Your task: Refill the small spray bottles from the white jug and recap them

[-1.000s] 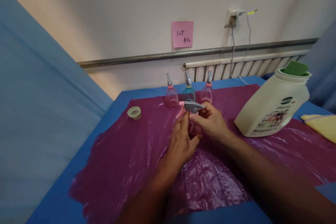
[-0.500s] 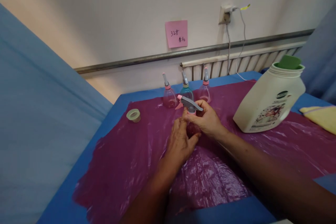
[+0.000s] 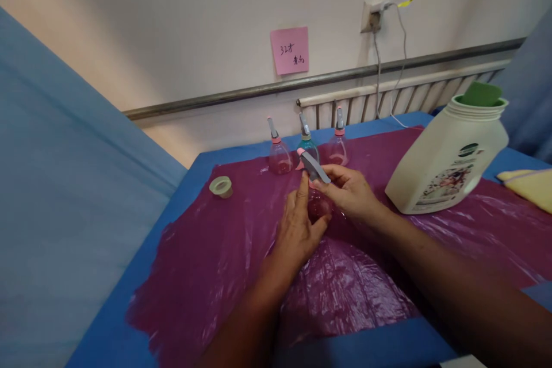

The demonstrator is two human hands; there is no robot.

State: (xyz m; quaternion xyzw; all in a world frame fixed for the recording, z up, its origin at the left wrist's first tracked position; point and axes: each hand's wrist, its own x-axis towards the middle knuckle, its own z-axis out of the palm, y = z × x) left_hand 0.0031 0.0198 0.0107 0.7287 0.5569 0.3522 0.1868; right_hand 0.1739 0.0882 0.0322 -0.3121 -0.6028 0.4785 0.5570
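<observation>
A clear pink spray bottle [image 3: 319, 204] with a grey and pink trigger head stands upright between my hands on the purple plastic sheet [image 3: 215, 259]. My left hand [image 3: 297, 219] is wrapped around the bottle's body, thumb at its near side. The fingers of my right hand [image 3: 347, 188] are closed on the collar just under the trigger head. Behind it, two more pink spray bottles, one on the left [image 3: 280, 160] and one on the right [image 3: 338, 149], flank a teal spray bottle [image 3: 307, 146]; my hands are apart from these three.
A large cream jug [image 3: 448, 161] with a green piece [image 3: 482, 94] in its mouth stands at right. A translucent cap [image 3: 221, 186] lies at left. A yellow cloth [image 3: 528, 184] is at far right. A blue curtain [image 3: 77, 184] hangs left; a wall with a rail [image 3: 241, 93] rises behind.
The trigger head in my right hand has turned, its pink nozzle now pointing further away from me. My left hand keeps its hold on the bottle. The view has shifted slightly.
</observation>
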